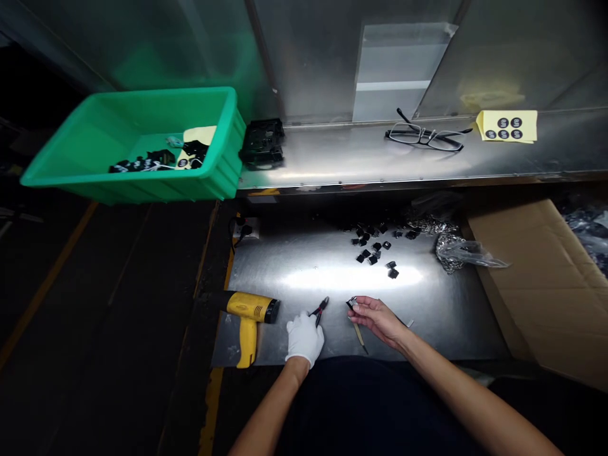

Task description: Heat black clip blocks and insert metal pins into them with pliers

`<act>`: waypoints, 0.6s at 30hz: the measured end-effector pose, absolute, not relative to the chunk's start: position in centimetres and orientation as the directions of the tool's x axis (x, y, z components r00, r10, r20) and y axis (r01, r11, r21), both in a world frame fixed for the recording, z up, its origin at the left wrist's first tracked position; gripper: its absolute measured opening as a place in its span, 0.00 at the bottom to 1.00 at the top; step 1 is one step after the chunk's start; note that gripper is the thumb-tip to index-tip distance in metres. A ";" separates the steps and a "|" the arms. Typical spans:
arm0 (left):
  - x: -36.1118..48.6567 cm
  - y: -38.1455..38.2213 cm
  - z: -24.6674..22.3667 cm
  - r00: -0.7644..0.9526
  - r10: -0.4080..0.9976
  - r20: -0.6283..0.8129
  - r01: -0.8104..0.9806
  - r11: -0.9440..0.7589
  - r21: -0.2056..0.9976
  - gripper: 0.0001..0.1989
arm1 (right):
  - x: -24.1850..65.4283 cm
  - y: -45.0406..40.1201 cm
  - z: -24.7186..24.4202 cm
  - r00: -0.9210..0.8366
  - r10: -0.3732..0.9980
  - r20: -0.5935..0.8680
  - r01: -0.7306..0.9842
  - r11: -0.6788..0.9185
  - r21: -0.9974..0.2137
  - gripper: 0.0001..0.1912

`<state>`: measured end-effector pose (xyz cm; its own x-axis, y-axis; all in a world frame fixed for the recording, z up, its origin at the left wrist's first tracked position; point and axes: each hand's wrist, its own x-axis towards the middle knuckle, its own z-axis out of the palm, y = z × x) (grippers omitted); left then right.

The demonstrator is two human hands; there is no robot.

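My left hand (304,337), in a white glove, is shut on small pliers (320,311) with dark handles and a touch of red. My right hand (377,319) is bare and pinches a small dark and silver part (352,304) at its fingertips. A thin wooden-handled tool (360,336) lies below those fingers, and I cannot tell if it is held. Close to my left hand lies a yellow heat gun (250,315). Several small black pieces (374,250) are scattered farther off on the steel table (294,272).
A crumpled foil bag (451,250) lies beyond the black pieces, with cardboard (536,278) to the right. On the raised steel shelf (332,161) are a green crate (133,145) of black parts, a black plastic part (261,144), glasses (425,135) and a yellow sticker sheet (506,125).
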<state>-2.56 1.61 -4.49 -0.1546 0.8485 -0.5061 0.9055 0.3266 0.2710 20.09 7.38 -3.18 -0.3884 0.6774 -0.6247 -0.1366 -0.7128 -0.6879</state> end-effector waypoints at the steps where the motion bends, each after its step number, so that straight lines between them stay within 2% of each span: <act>1: -2.4 1.9 -4.2 -0.157 0.844 -0.513 0.890 0.346 0.297 0.14 | 20.2 7.4 -2.9 -0.390 0.668 -0.634 -0.182 -0.731 -0.657 0.13; 7: -1.4 2.0 -3.6 -0.123 0.875 -0.468 0.801 0.366 0.473 0.11 | 20.9 8.4 -3.8 -0.361 0.641 -0.677 -0.329 -0.767 -0.551 0.10; 11: -0.8 2.1 -5.6 -0.125 0.939 -0.319 0.793 0.288 0.537 0.12 | 21.2 9.7 -6.4 -0.363 0.634 -0.683 -0.342 -0.773 -0.535 0.19; 14: -0.4 2.5 -7.9 -0.106 0.970 -0.219 0.840 0.205 0.502 0.11 | 21.4 10.7 -8.4 -0.389 0.620 -0.681 -0.304 -0.784 -0.541 0.24; 18: -0.2 2.9 -10.3 -0.119 0.974 -0.194 0.910 0.185 0.371 0.12 | 21.8 11.8 -10.4 -0.406 0.619 -0.672 -0.196 -0.777 -0.597 0.26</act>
